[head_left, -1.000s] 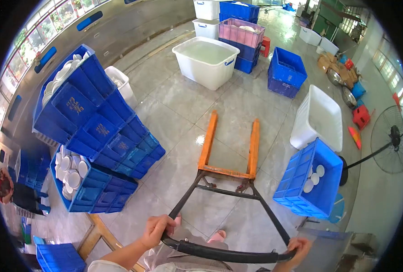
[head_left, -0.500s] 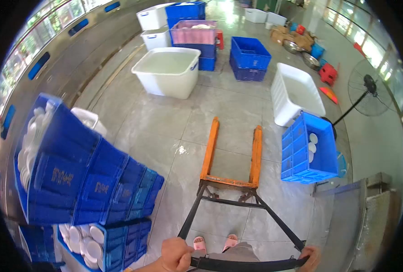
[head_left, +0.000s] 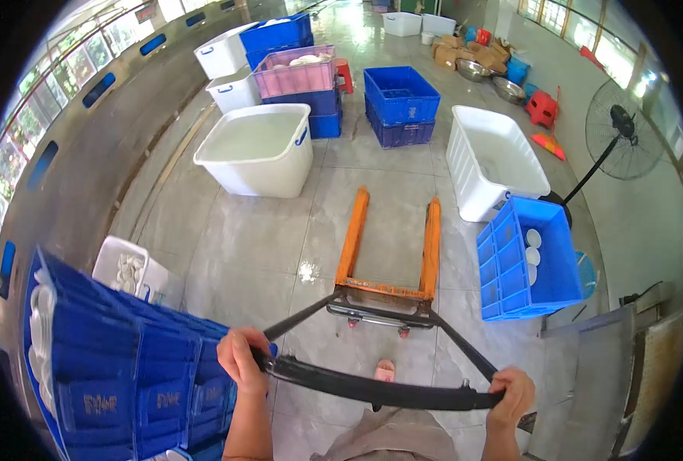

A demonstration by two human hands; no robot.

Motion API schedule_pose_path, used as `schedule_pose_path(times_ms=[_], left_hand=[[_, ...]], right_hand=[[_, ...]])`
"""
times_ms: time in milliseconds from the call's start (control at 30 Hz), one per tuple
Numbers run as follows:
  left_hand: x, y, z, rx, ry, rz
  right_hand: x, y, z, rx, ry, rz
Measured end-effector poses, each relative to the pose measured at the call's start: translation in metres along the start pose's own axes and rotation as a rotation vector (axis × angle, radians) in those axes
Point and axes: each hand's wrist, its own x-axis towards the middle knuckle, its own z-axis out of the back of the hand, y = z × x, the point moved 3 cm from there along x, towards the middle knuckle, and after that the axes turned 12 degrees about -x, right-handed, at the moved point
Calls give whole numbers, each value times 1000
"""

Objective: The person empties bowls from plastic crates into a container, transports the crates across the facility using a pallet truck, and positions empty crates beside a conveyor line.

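Observation:
My left hand (head_left: 243,359) is closed round the left end of the black handle bar (head_left: 380,390) of an orange forked trolley. My right hand (head_left: 512,392) grips the bar's right end. Black side bars run down from the handle to the orange fork frame (head_left: 387,290), whose two prongs lie low over the tiled floor, pointing away from me. Nothing rests on the prongs. One pink sandal (head_left: 385,370) shows below the handle.
Stacked blue crates (head_left: 138,369) stand at the left, near a white bin (head_left: 130,267). Ahead are a water-filled white tub (head_left: 257,146) and blue crates (head_left: 401,104). Right: another white tub (head_left: 495,161), a blue crate with dishes (head_left: 530,257) and a fan (head_left: 623,123).
The view has turned and shifted forward, so the left crate stack has slid down and nearer. The handle and both hands sit higher in view, both hands still gripping the bar.

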Motion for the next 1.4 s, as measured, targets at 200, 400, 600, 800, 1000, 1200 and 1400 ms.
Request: schedule_pose_path(times_ms=[200,400,600,800,1000,1200,1400], left_hand=[[120,77,-158,-165,-139,164],[235,164,-271,-150,-86,167],[400,277,-371,-202,-97,88],[601,378,-460,-197,-40,133],[716,475,-575,-159,11,22],[900,572,-737,-172,-118,0],[1021,673,-843,-179,-112,132]], right_hand=[[200,-74,-74,99,-16,-123],[361,-141,-179,142,10,-144],[528,-172,-311,144,-32,-142],[717,-180,-455,146,-52,-76],[871,-245,-552,114,-32,-95],[1107,-311,-676,221,29,-96],[1267,-368,-780,238,50,-91]])
